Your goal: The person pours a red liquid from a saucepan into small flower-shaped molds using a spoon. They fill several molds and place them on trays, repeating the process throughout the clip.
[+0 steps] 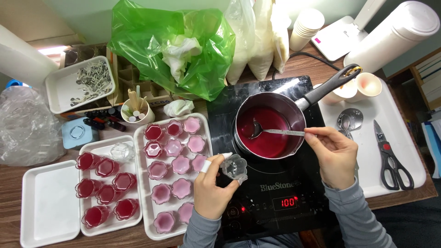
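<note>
Right hand (334, 156): fingers (317, 136) are pinched shut on the handle end of a metal spoon (271, 132). The spoon bowl is dipped in the dark red liquid (266, 133) inside a saucepan (294, 108), which is set on a black induction cooktop (275, 197). The pan's dark handle is pointed up and to the right.

Left hand (212, 188): fingers (216, 163) are wrapped around a small clear flower-shaped cup (234, 167), held empty just beside the pan's near-left rim, above the cooktop. A white wrap is seen on one finger.

Left of the cooktop, a white tray (204, 124) is loaded with the same cups, most filled pale pink, a few near the top dark red. Further left, a second white tray (138, 220) is holding red-filled cups and one clear empty one. An outer white tray (46, 206) is placed at the far left.

Right of the cooktop, a white tray (367, 160) is carrying scissors (388, 158) and spoons (349, 120). Behind, a green plastic bag (170, 46), a stack of paper cups (305, 27) and a tray of wicks (85, 82) are seen on the wooden table (9, 183).
</note>
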